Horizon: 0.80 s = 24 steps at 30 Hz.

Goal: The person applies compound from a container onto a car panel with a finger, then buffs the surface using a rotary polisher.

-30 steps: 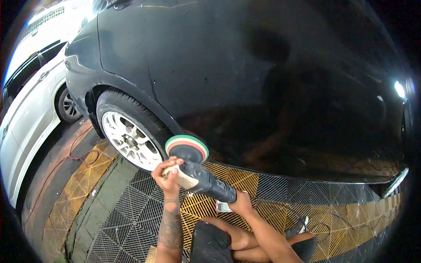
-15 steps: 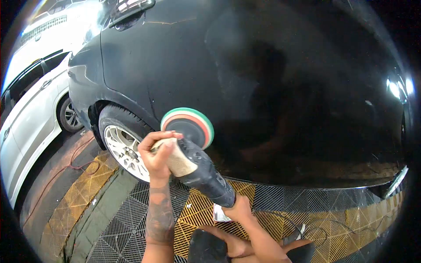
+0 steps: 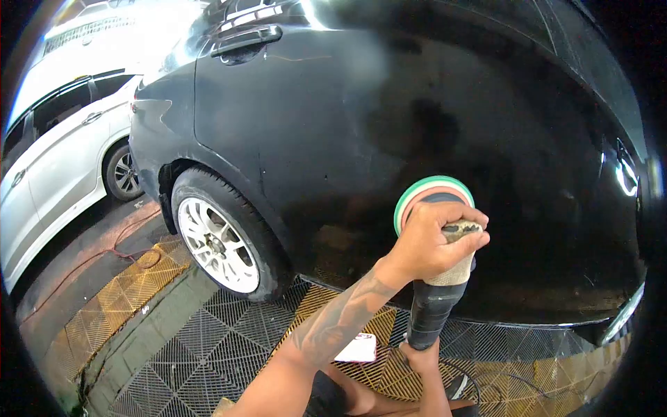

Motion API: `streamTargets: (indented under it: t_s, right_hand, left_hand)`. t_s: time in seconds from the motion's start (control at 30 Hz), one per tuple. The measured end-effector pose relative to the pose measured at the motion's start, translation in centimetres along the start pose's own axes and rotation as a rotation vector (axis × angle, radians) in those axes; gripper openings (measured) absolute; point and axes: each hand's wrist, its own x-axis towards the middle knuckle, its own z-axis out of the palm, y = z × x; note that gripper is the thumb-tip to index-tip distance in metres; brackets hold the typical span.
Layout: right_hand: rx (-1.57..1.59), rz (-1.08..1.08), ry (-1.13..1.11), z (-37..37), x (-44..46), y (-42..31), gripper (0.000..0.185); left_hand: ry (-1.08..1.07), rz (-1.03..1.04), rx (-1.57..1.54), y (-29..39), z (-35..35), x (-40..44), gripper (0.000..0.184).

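Observation:
A black car polisher (image 3: 432,313) has a round pad (image 3: 410,197) with green, white and orange rings, set against the lower part of the black car door (image 3: 333,160). My left hand (image 3: 441,233) grips the polisher's front end, where a worn beige covering wraps the head. Lower down, my right hand (image 3: 421,356) is closed around the rear end of the body. Part of the pad is hidden behind my left hand.
A white-spoked car wheel (image 3: 219,243) is to the left of the door. Beyond it stands a white car (image 3: 62,163). Yellow and black grid tiles (image 3: 187,347) cover the floor, with a white rectangular item (image 3: 357,349) and a dark cable (image 3: 531,386) on them.
The polisher has slid rightward along the door, away from the wheel, and now stands more upright. Both hands have moved with it, keeping their grip.

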Motion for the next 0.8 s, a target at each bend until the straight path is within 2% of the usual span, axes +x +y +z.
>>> streamTargets:
  t_s: [0.1, 0.17, 0.2, 0.37, 0.43, 0.5, 0.53, 0.7, 0.8]
  right_hand:
    - [-0.094, -0.011, -0.018, 0.7, 0.7, -0.5, 0.043]
    - [-0.278, -0.012, 0.010, 2.2, 0.7, -3.9, 0.043]
    - [-0.190, -0.060, -0.084, 3.1, 2.0, -2.2, 0.041]
    - [-0.241, -0.166, -0.230, 9.3, 3.4, -6.7, 0.035]
    - [-0.295, -0.166, -0.244, 11.3, 3.6, -8.0, 0.033]
    - [-0.316, -0.309, -0.253, 12.8, 3.8, -8.5, 0.033]
    - [-0.313, -0.299, -0.277, 13.4, 4.1, -8.0, 0.036]
    - [-0.417, -0.301, -0.342, 13.2, 4.8, -7.3, 0.043]
    - [-0.538, -0.231, -0.416, 12.0, 4.7, -5.6, 0.043]
  left_hand:
    - [0.136, 0.006, 0.058, 1.1, -2.6, 0.2, 0.017]
    - [0.238, 0.038, 0.122, 0.3, -5.9, -0.8, 0.015]
    - [0.259, -0.001, 0.115, 0.1, -7.8, -1.7, 0.015]
    - [0.399, -0.052, 0.052, 0.6, -16.3, -4.2, 0.025]
    - [0.418, -0.068, 0.084, 0.8, -18.7, -4.7, 0.026]
    - [0.456, -0.044, 0.084, 0.5, -20.9, -5.6, 0.026]
    - [0.499, -0.039, 0.065, 0.2, -22.0, -6.2, 0.024]
    - [0.671, -0.018, 0.087, -1.1, -24.2, -10.7, 0.024]
    - [0.687, 0.008, 0.027, -3.3, -23.2, -13.7, 0.025]
